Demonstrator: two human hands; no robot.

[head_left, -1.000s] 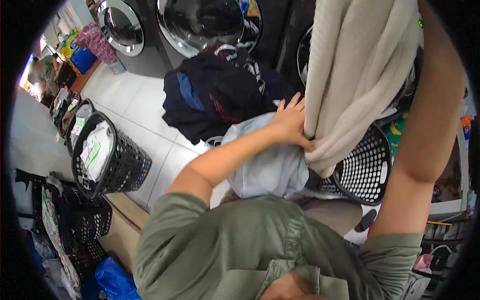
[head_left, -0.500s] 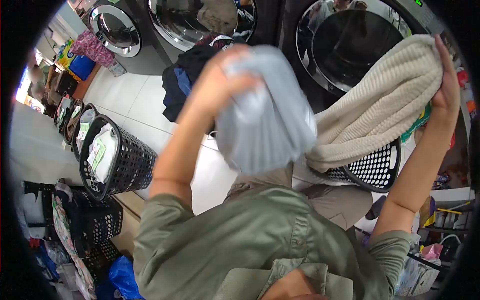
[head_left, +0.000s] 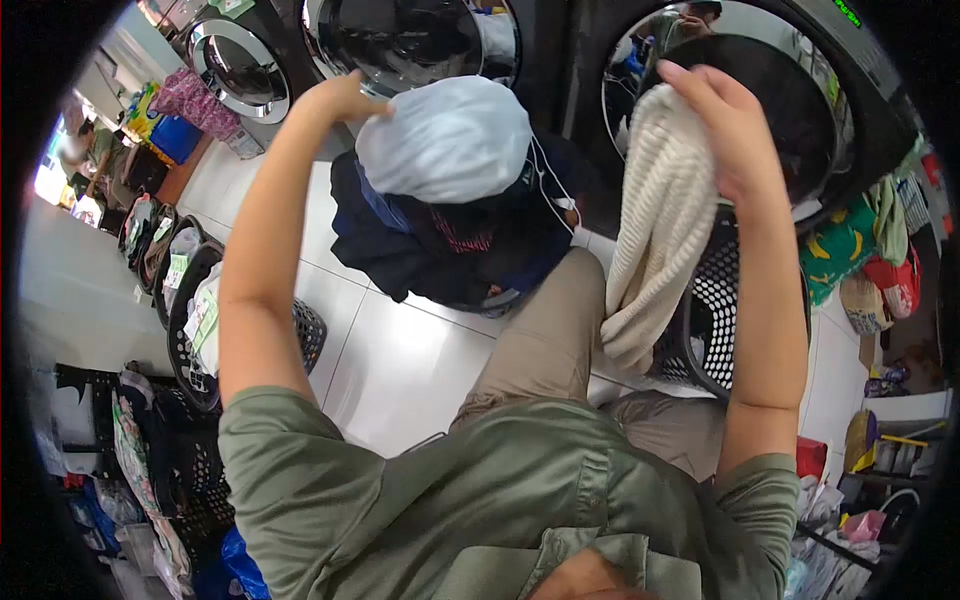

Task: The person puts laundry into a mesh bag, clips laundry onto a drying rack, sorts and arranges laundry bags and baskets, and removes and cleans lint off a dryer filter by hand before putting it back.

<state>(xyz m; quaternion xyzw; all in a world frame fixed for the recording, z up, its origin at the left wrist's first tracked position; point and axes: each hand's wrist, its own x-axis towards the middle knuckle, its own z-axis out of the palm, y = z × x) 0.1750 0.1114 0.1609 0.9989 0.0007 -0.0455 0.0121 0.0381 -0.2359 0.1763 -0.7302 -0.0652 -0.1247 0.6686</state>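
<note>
My left hand (head_left: 350, 100) is closed at the left edge of a pale blue-white cloth (head_left: 445, 140), which puffs out into a rounded shape. Beneath the cloth sits a heaped pile of dark clothes (head_left: 450, 245) with white cords hanging at its right side. Raised on the right, my right hand (head_left: 725, 130) grips the upper end of a cream ribbed knit piece (head_left: 660, 220). The knit hangs down beside a dark perforated laundry basket (head_left: 715, 310), partly covering it.
Front-loading machines (head_left: 410, 50) line the far side, one with a large round door (head_left: 735, 100). Filled laundry baskets (head_left: 205, 320) stand along the left. A green bag with a yellow print (head_left: 838, 250) lies at right. Another person (head_left: 105, 155) is far left.
The pale cloth has moved up and left and billowed out. My right hand has brought the knit inward to the left, where it hangs more vertically. More of the dark pile shows.
</note>
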